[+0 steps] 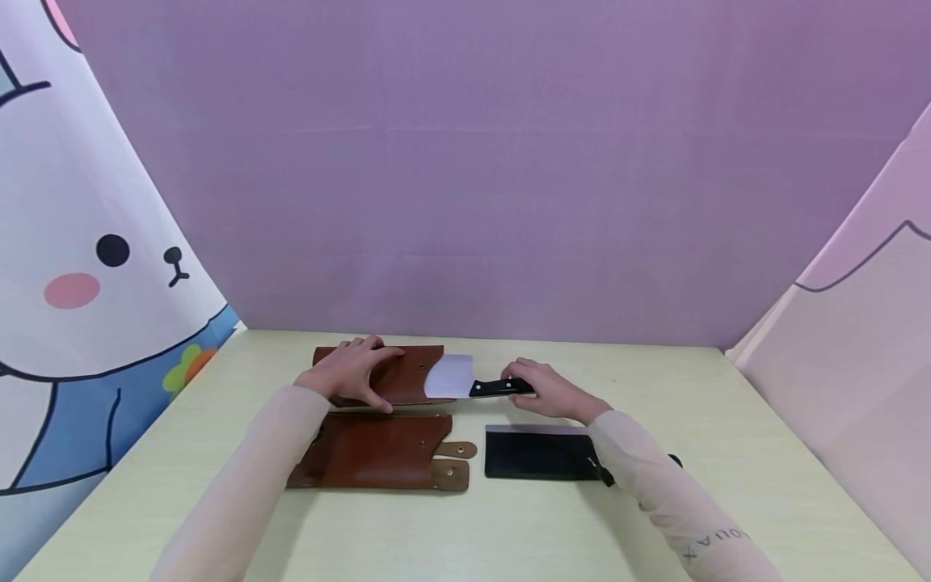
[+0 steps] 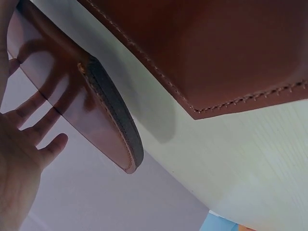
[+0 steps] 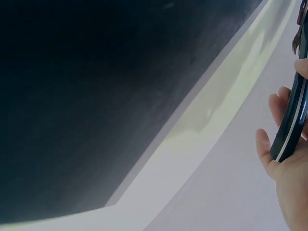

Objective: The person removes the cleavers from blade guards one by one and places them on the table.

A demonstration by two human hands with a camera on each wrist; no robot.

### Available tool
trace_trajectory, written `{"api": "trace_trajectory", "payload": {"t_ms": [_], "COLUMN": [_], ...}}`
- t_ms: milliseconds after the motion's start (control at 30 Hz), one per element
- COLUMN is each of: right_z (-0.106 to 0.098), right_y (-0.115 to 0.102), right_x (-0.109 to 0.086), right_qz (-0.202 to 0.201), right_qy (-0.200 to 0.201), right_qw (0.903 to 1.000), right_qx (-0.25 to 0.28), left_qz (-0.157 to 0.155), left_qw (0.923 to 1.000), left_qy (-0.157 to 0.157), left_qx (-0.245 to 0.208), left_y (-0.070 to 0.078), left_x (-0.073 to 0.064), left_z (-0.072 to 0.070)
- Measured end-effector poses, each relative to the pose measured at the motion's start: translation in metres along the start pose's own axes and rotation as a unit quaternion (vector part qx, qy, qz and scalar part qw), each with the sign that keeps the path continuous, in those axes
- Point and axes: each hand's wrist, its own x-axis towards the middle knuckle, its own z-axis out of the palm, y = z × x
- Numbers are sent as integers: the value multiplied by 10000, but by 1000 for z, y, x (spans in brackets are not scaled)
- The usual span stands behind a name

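A cleaver with a bright blade [image 1: 449, 376] and black riveted handle [image 1: 489, 388] lies partly inside the mouth of a brown leather sheath [image 1: 403, 376]. My right hand [image 1: 547, 390] grips the handle; in the right wrist view, fingers and thumb wrap the black handle [image 3: 290, 122]. Across the sheath's left part lies my left hand [image 1: 351, 373], thumb at the near edge and fingers toward the far edge, holding it. In the left wrist view the fingers meet the glossy leather [image 2: 91, 130]. How deep the blade sits is hidden by the sheath.
A second brown sheath [image 1: 378, 453] with two snap straps [image 1: 454, 465] lies nearer on the pale table [image 1: 436, 533]. Right of it is a black-bladed cleaver [image 1: 538, 454], its handle partly under my right sleeve. A purple backdrop [image 1: 480, 202] stands behind the table.
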Motion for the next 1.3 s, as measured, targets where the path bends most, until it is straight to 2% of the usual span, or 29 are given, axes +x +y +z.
{"api": "trace_trajectory", "payload": {"t_ms": [267,867,1300], "right_z": [-3,-9,-8], "right_y": [0,3,10], "right_x": [-5,-14,-23], "right_qz": [198,182,53], "right_qy": [-33,90,182], "right_qw": [9997,9996,9996], "right_qx": [-109,-186,-200], "left_qz": [-29,-120,-48], "left_qw": [10000,9999,10000], "left_qy": [-33,-3,-6], "left_qx": [-19,-54,4], "left_y": [-2,-7,-10], "left_x": [-2,-5,-7], "left_z": [1,1,3]}}
